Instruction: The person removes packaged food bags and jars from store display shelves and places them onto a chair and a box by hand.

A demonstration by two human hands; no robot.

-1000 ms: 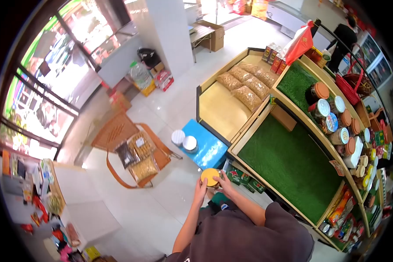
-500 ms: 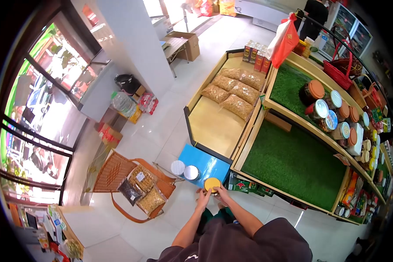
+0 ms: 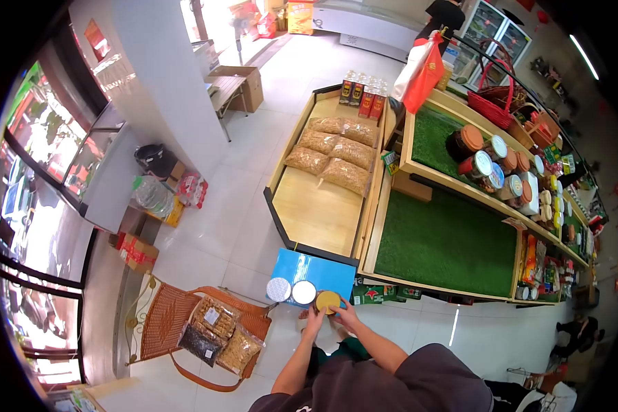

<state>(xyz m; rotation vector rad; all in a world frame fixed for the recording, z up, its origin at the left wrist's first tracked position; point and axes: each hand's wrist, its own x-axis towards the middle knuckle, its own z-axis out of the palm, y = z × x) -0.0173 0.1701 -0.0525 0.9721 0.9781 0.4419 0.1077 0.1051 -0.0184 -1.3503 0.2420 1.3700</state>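
Note:
A round container with a yellow lid (image 3: 327, 301) is between my two hands at the front edge of a blue-topped stand (image 3: 316, 264). My left hand (image 3: 313, 321) grips its left side and my right hand (image 3: 346, 314) its right side. Its body is mostly hidden beneath the lid, so I cannot tell whether it rests on the blue top. Close on its left stands a container with a plain white top (image 3: 303, 292). Farther left is another container with a pale, speckled top (image 3: 278, 289).
Left of me, a wicker chair (image 3: 159, 323) holds several clear bags of dry food (image 3: 239, 348). Ahead, a wooden display bin (image 3: 321, 220) carries packed bags (image 3: 343, 174) and boxed bottles (image 3: 372, 103). Green-lined shelving (image 3: 446, 240) with jars (image 3: 482, 163) stands right. A person (image 3: 441, 17) is at the back.
My view has turned, so the room has shifted left across the picture. The yellow-lidded container in my hands has come closer to the white-topped one.

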